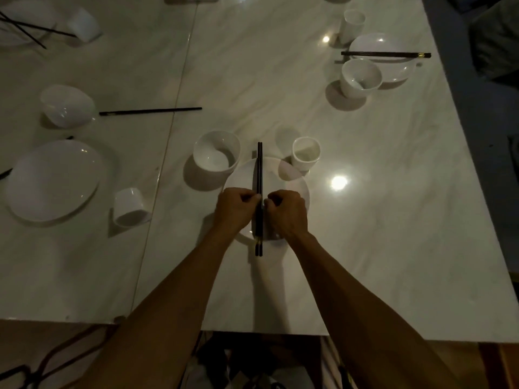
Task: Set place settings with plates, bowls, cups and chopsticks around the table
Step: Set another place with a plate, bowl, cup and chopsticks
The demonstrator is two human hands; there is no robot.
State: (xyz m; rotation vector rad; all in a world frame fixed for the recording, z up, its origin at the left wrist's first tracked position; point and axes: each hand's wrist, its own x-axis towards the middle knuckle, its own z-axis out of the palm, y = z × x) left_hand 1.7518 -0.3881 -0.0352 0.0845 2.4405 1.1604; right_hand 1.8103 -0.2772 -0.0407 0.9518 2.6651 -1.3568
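A pair of black chopsticks (259, 169) lies side by side across a white plate (292, 181) in front of me, pointing away. My left hand (234, 209) and my right hand (286, 210) pinch the pair from either side near its middle. A white bowl (216, 153) stands just left of the plate's far rim, and a white cup (305, 153) stands upright at its far right. The near part of the plate is hidden by my hands.
At the right edge: a plate (393, 71), a bowl (361, 75), a cup (352, 23) and chopsticks (386, 55). On the left: a plate (53, 181), a tipped cup (130, 206), a tilted bowl (67, 106), chopsticks (150, 111). Table edge (252, 331) is near me.
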